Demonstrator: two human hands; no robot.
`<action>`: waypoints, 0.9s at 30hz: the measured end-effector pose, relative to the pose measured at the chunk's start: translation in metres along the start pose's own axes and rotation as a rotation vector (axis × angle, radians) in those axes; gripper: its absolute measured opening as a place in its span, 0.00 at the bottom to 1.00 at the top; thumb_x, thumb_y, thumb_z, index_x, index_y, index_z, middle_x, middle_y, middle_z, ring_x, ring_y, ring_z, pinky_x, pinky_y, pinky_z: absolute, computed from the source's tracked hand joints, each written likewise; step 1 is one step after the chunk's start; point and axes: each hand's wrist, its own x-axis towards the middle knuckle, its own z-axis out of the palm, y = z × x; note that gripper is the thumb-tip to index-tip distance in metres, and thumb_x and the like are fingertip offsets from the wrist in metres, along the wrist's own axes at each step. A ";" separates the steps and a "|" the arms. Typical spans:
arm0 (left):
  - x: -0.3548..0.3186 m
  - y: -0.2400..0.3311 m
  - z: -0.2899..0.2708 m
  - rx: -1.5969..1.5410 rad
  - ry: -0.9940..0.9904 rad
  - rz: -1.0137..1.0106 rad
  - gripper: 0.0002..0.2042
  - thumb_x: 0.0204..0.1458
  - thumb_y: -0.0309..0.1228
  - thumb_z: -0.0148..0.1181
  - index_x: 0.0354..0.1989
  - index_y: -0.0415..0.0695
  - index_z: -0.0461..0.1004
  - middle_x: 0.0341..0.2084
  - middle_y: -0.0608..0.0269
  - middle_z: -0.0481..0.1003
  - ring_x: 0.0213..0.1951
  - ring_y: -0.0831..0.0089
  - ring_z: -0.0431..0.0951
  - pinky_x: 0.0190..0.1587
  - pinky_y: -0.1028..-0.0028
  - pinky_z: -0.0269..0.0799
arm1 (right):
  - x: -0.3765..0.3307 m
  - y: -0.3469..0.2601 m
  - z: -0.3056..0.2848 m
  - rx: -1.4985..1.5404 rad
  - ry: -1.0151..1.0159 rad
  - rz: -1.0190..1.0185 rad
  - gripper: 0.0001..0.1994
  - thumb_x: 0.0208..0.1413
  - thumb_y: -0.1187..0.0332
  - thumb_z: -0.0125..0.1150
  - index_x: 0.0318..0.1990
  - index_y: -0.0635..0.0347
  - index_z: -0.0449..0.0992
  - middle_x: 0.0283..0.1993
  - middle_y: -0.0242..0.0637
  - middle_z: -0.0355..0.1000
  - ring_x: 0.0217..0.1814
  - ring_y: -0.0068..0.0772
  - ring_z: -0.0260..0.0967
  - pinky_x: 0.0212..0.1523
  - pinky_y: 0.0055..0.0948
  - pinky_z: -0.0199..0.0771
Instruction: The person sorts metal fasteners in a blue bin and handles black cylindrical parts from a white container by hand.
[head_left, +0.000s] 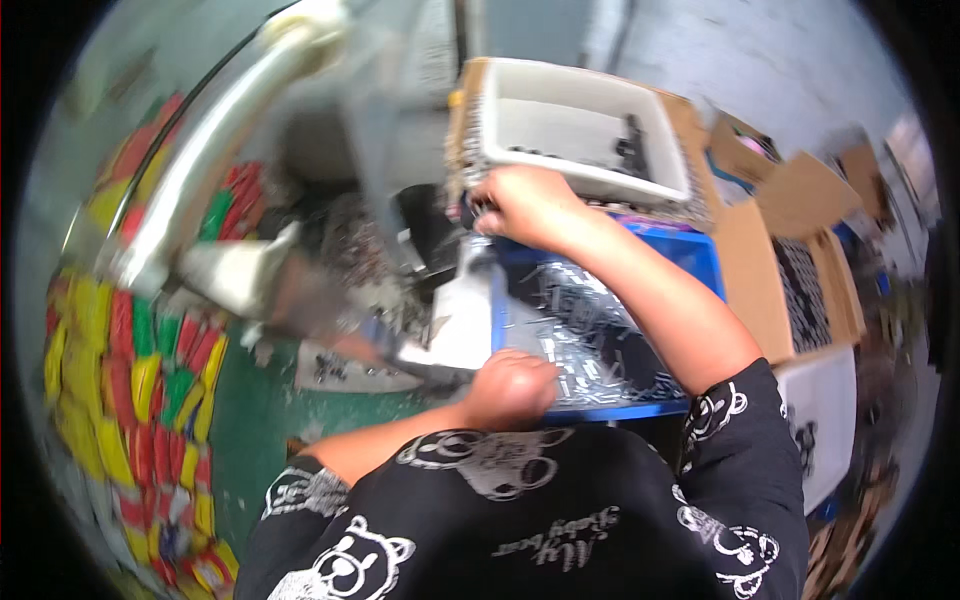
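Note:
My right hand (527,207) reaches across to the near left corner of a white plastic bin (585,176), its fingers curled round something small and dark that I cannot make out. Below that forearm is a blue bin (706,262) holding many small shiny metal pins (580,350). By the blue bin's near left corner is my left hand (513,388), closed like a fist; whatever it holds is hidden. A blurred machine (330,310) with a grey metal part stands left of my left hand. Several small dark parts (630,146) lie in the white bin.
A pale curved pipe (200,180) rises at the left. Piles of red, yellow and green packets (140,400) lie beyond it. An open cardboard box (800,280) with dark parts stands at the right, above another white bin (835,420). The floor (265,440) is green.

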 end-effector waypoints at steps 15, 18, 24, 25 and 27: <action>-0.006 0.010 -0.008 0.015 -0.075 -0.139 0.03 0.36 0.26 0.59 0.21 0.40 0.75 0.20 0.52 0.75 0.29 0.51 0.76 0.37 0.59 0.72 | 0.123 -0.027 0.195 -0.087 -0.577 -0.184 0.19 0.38 0.74 0.64 0.43 0.54 0.81 0.46 0.48 0.76 0.47 0.49 0.75 0.46 0.39 0.74; -0.002 0.010 -0.006 0.019 -0.037 -0.093 0.03 0.42 0.27 0.59 0.24 0.42 0.76 0.20 0.54 0.75 0.29 0.54 0.77 0.35 0.60 0.72 | 0.103 -0.029 0.172 -0.041 -0.483 -0.260 0.15 0.44 0.70 0.61 0.43 0.58 0.79 0.41 0.49 0.77 0.45 0.51 0.75 0.46 0.41 0.74; 0.005 0.018 -0.003 0.079 -0.044 -0.107 0.03 0.43 0.26 0.59 0.26 0.43 0.77 0.21 0.55 0.77 0.26 0.55 0.77 0.33 0.61 0.72 | -0.025 0.002 0.097 0.342 -0.038 -0.343 0.16 0.50 0.72 0.53 0.48 0.56 0.78 0.44 0.46 0.76 0.48 0.50 0.74 0.49 0.43 0.73; 0.006 0.019 -0.003 0.082 -0.050 -0.114 0.03 0.43 0.27 0.60 0.27 0.43 0.78 0.21 0.55 0.77 0.27 0.55 0.77 0.34 0.61 0.72 | -0.052 0.015 0.084 0.381 0.034 -0.359 0.16 0.50 0.73 0.55 0.48 0.57 0.78 0.44 0.48 0.76 0.47 0.50 0.74 0.49 0.42 0.73; 0.007 0.021 -0.004 0.105 -0.081 -0.142 0.04 0.44 0.27 0.60 0.28 0.43 0.78 0.22 0.55 0.77 0.28 0.55 0.77 0.35 0.61 0.72 | -0.114 0.045 0.063 0.392 0.097 -0.221 0.15 0.51 0.73 0.56 0.47 0.59 0.78 0.43 0.49 0.76 0.45 0.52 0.74 0.48 0.42 0.73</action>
